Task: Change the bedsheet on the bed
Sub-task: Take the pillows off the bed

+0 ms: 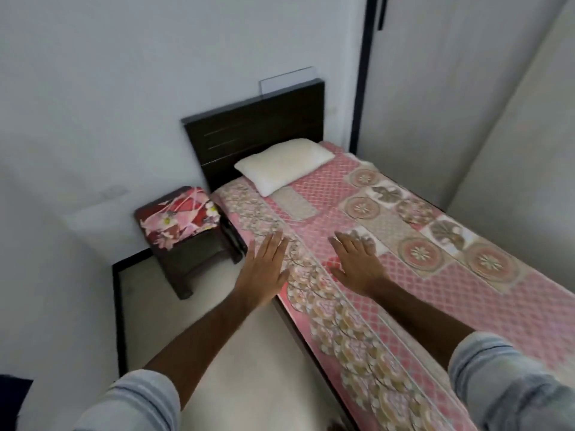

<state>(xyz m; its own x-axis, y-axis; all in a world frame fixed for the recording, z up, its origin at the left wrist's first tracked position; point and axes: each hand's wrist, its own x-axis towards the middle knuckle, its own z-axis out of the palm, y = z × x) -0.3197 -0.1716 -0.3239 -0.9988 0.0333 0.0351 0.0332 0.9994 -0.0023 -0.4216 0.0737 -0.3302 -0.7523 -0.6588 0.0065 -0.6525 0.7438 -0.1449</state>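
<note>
A pink patterned bedsheet [435,287] lies spread flat over the single bed, with a floral border along the near edge. A white pillow [284,164] without a cover rests at the head, by the dark headboard [255,132]. My left hand [264,265] is stretched out with straight fingers over the bed's near edge. My right hand [357,262] is held flat, fingers straight, over the sheet further in. Neither hand holds anything. A folded red and pink floral cloth [177,216] lies on the dark stool beside the bed.
The dark stool [193,259] stands on the pale floor [217,353] between the bed and the left wall. The bed's far side runs along a white wall, with a dark door frame [362,73] behind the head.
</note>
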